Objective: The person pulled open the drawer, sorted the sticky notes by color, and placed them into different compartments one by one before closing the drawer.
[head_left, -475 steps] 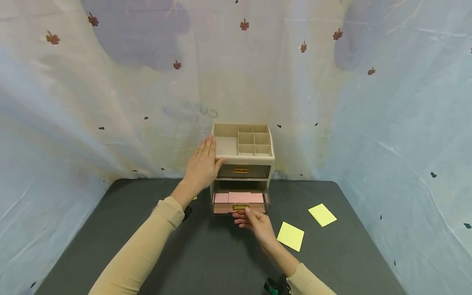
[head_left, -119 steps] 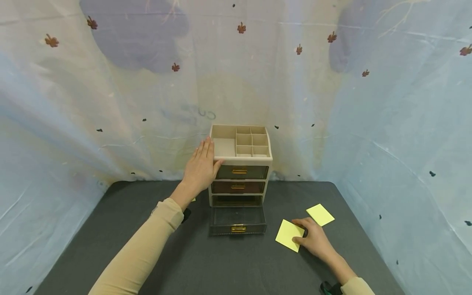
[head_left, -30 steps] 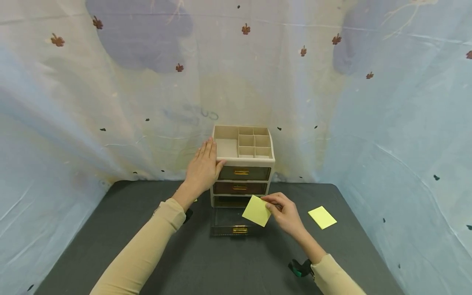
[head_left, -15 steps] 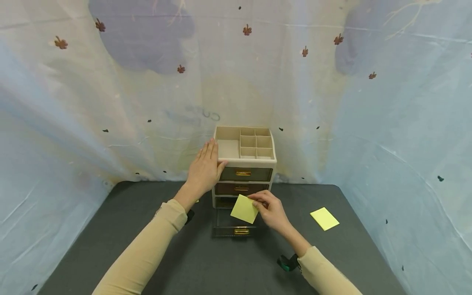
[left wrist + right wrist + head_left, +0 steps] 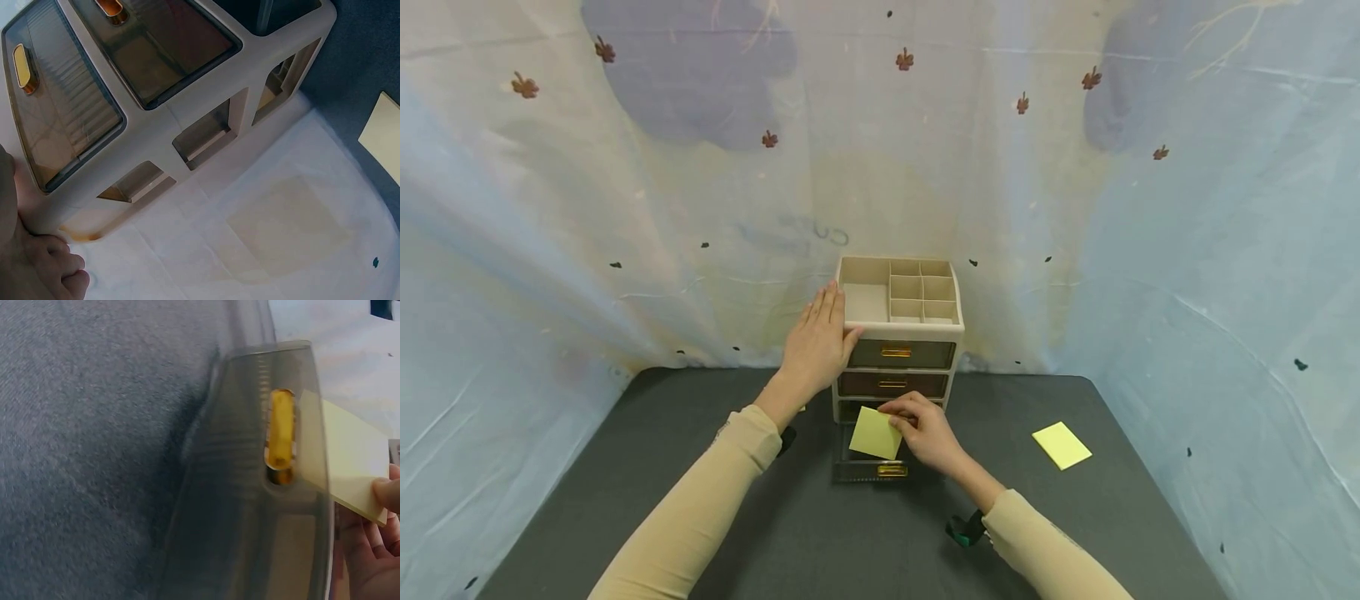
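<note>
A beige desktop drawer organizer (image 5: 901, 332) stands on the table, its clear bottom drawer (image 5: 854, 472) pulled out. My left hand (image 5: 812, 346) rests on its left side with straight fingers, the thumb at the front top edge. Curled knuckles of that hand (image 5: 59, 269) show in the left wrist view. Between thumb and fingers my right hand (image 5: 928, 433) pinches a yellow sticky note pad (image 5: 874, 435), tilted over the bottom drawer. The right wrist view has part of the pad (image 5: 356, 453) behind the drawer's see-through front with its gold handle (image 5: 282, 425).
Another yellow sticky note pad (image 5: 1062, 445) lies on the dark table (image 5: 850, 542) to the right. A yellow corner (image 5: 802, 408) peeks out behind my left wrist; a yellow pad (image 5: 384, 137) shows in the left wrist view. Patterned curtain (image 5: 910, 167) hangs behind.
The middle drawer with pink pads, open earlier, is shut; the bottom one came out. My right hand has lifted a yellow pad from the table and moved it left over the drawer.
</note>
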The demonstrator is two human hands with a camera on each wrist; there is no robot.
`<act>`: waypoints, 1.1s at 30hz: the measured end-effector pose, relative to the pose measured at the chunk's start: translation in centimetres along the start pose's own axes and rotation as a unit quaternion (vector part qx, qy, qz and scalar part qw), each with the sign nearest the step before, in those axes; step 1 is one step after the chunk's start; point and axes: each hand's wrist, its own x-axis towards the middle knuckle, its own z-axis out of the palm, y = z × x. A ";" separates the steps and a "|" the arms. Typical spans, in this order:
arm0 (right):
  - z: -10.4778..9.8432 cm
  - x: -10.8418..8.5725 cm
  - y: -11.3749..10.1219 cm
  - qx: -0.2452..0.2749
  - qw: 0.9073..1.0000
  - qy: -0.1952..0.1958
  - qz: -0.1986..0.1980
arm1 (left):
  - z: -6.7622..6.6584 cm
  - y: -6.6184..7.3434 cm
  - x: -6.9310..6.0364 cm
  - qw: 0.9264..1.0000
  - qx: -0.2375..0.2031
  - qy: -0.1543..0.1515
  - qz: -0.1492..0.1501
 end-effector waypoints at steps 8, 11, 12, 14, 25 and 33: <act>1.2 0.5 0.6 -0.028 0.998 -0.058 -0.010 | 0.1 -0.1 0.0 1.000 0.005 0.006 0.001; 1.5 0.7 0.7 -0.039 0.996 -0.079 -0.016 | 0.1 -0.1 0.0 1.000 0.008 0.007 0.002; 1.6 0.7 0.7 -0.042 0.995 -0.085 -0.017 | 0.1 -0.1 0.0 1.000 0.007 0.008 0.002; 1.7 0.8 0.7 -0.046 0.994 -0.096 -0.016 | 0.2 -0.1 0.0 1.000 0.004 0.006 0.003; 2.2 1.5 0.7 -0.057 0.988 -0.145 -0.006 | 0.1 -0.1 -0.1 1.000 -0.003 0.002 0.002; 2.4 2.4 1.3 -0.074 0.984 -0.163 0.013 | 0.2 -0.1 0.0 1.000 -0.004 0.003 0.002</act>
